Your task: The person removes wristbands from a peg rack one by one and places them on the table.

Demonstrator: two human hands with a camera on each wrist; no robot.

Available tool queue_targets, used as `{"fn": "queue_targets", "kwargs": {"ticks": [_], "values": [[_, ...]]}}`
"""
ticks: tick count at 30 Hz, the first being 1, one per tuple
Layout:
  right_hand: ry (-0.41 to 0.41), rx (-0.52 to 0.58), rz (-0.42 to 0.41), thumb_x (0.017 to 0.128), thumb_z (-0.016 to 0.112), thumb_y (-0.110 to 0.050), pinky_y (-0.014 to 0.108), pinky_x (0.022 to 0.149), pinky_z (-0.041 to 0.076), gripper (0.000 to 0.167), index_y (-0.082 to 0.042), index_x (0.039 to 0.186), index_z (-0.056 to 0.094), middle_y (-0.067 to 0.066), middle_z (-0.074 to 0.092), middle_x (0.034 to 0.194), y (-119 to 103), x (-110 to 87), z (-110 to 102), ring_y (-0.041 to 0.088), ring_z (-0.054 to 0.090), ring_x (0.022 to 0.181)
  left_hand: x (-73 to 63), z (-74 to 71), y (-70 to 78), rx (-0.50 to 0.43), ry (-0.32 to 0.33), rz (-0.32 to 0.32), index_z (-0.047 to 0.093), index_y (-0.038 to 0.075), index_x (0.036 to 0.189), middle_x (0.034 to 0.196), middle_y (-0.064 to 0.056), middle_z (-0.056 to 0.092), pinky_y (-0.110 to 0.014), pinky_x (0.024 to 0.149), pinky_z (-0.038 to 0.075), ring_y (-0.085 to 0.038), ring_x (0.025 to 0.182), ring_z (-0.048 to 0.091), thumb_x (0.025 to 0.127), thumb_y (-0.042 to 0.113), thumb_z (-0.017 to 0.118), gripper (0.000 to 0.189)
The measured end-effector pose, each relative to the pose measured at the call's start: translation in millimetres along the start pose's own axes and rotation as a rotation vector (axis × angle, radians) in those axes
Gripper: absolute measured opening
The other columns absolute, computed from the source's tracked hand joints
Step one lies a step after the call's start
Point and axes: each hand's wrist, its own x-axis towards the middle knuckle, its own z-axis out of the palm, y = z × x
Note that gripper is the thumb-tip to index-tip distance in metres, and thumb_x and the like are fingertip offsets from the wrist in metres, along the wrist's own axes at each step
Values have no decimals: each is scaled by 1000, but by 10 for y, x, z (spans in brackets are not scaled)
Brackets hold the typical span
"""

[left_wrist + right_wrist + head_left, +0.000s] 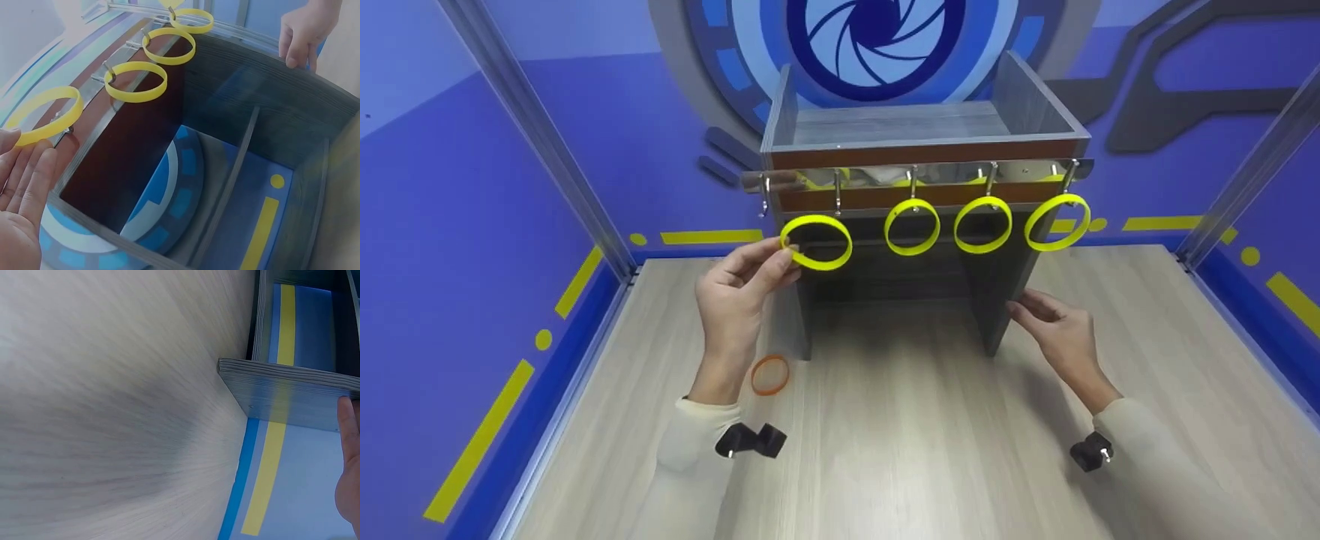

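Yellow and slim, the held ring [819, 265] sat pinched between thumb and fingers of the person's left hand [737, 292], just below the second hook [838, 193], counting from the bench's left edge. From where I stood I couldn't tell whether the hook's tip had entered it. To handle it well, I thought, the pinch ought to be light and at the outer side, the loop faced squarely to the hook, and the fingers eased off only once metal bore the weight.

The right hand [1057, 330] touched the outer face of the right panel [994, 300] near its front edge, fingers laid against it rather than wrapped round; a steady touch seemed wise there, since a tug might shift the stand [922, 155].

Farther out, three hanging rings [912, 251], also yellow, dangled from the next hooks along the metal rail [877, 177]; the end hook [765, 202] nearest the bench's left edge bore none. An orange ring [769, 391] lay on the bench [885, 450], just beside the left panel [802, 330].

Up top, the tray [900, 124] lay open, its grey grained floor showing. Below, the lower bay [885, 281] was too dim to make out much within.
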Motion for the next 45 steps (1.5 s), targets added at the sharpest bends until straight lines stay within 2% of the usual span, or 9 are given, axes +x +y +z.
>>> {"fn": "queue_targets", "kwargs": {"ticks": [5,9,12,17,26,34,39,42,45], "values": [[5,-5,3,98,81,-25,14,85,59,37,0,125,77,9,79,115,-4,-1,-2,1,74,97,-78,-135,-53,96,23,-13,75,-7,116,108,-18,77,-41,84,66,-30,91,78,96,4,79,23],[8,28,8,97,82,-20,15,86,59,37,3,125,76,9,79,114,-19,-1,5,1,75,97,-150,-255,-128,130,42,-36,75,-7,117,109,-17,77,-41,86,66,-31,93,78,97,6,78,25],[10,34,13,97,82,-20,15,86,59,37,3,125,76,8,79,114,-34,-3,10,1,75,97,-199,-347,-195,129,61,-60,75,-7,116,109,-18,77,-42,86,65,-31,92,78,97,6,78,23],[5,21,9,97,82,-22,15,86,59,35,-1,124,77,9,79,115,-39,-9,12,1,74,98,-275,-523,-338,141,128,-127,76,-7,115,106,-17,77,-40,85,65,-30,92,79,97,5,78,21],[12,11,6,97,82,-21,15,86,59,36,2,124,77,14,78,117,-30,-3,9,0,74,96,-398,-833,-618,126,233,-228,74,-12,114,101,-18,78,-40,85,65,-24,90,78,97,2,78,23],[8,3,3,97,82,-19,14,85,59,34,0,125,77,16,77,117,-35,-15,16,0,74,95,-490,-1090,-830,170,280,-293,72,-15,116,101,-18,78,-37,86,65,-21,90,79,99,5,76,27],[11,-6,8,99,79,-12,13,84,58,32,5,125,75,21,76,118,-137,-34,30,-4,73,94,-545,-1245,-937,202,310,-347,70,-15,120,102,-17,78,-34,87,64,-17,90,78,100,7,76,30],[8,-11,9,99,77,-9,12,84,58,31,8,125,74,24,75,118,-220,-50,36,-4,72,93,-589,-1341,-997,191,337,-374,70,-15,121,101,-15,79,-34,87,64,-17,90,78,101,6,75,30],[4,-21,11,99,77,-10,12,84,58,32,8,125,74,23,75,118,-209,-48,32,-5,72,94,-629,-1431,-1051,173,362,-391,69,-16,121,99,-13,79,-34,87,64,-16,88,78,100,4,74,29]]}}
